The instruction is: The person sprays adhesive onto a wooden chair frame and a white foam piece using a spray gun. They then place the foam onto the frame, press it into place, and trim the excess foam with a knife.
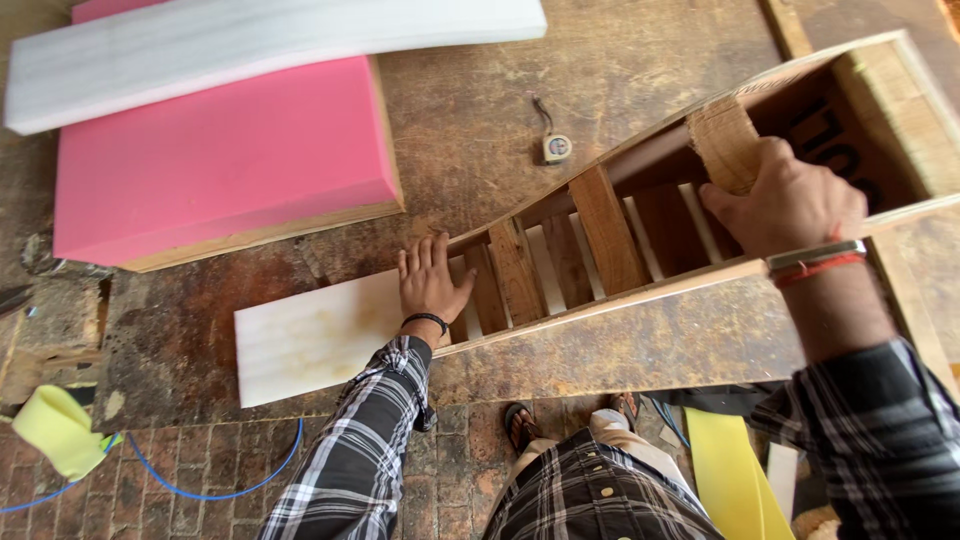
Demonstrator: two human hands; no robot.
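- The long wooden crate [640, 230] lies on its side across the stained worktable [640, 345], its open face toward me and its slatted bottom showing.
- A white foam sheet [310, 340] runs under or behind the slats; about half is already inside the crate, and the other half lies bare on the table to the left.
- My left hand [430, 285] lies flat on that sheet just at the crate's near end, fingers spread, pressing and gripping nothing.
- My right hand [785, 200] is inside the crate, fingers curled around a piece of brown corrugated cardboard [725, 140] that stands against the far wall.
- By my judgement the lining is only partly done: the sheet is not fully in, and the cardboard is not yet settled.
- Further out: a small tape measure [556, 146] beyond the crate, a pink foam block [220, 160] on a board with 1 white foam plank [270, 45] across it, and yellow foam [730, 470] by my feet.
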